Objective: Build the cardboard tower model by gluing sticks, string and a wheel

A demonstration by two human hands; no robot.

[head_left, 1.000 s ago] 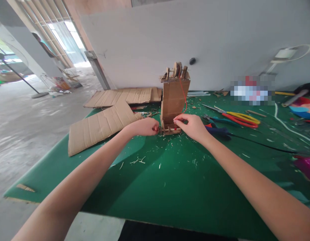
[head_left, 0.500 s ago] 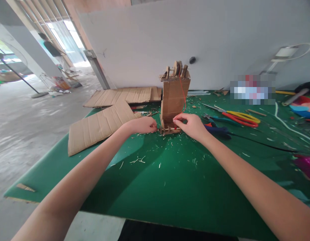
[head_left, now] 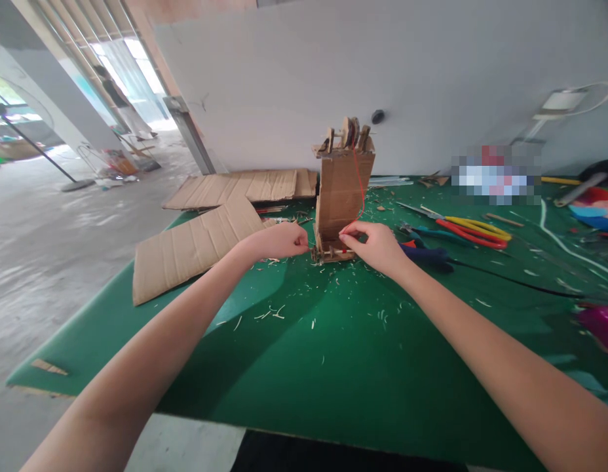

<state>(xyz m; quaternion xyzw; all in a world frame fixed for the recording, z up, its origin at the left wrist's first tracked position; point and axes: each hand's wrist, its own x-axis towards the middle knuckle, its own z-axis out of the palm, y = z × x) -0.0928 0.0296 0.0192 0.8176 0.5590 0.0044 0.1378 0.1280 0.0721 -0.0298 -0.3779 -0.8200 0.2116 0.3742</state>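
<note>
Head view: at twelve o'clock the cardboard tower (head_left: 344, 196) is standing built, pulley wheels (head_left: 349, 133) mounted, the right hand (head_left: 375, 246) at its five o'clock is pinching red string (head_left: 363, 195), a length hanging unwound, and the left hand (head_left: 284, 240) is hovering curled at eight o'clock, grip unclear.

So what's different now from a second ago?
The left hand shifted a little up and left in the picture; I can't tell whether it touches the cardboard tower. Far behind, a person moved rightward in the picture and now shows more fully. The right hand stayed about where it was, pinching the red string. The tower and loose cardboard stayed put.
</note>
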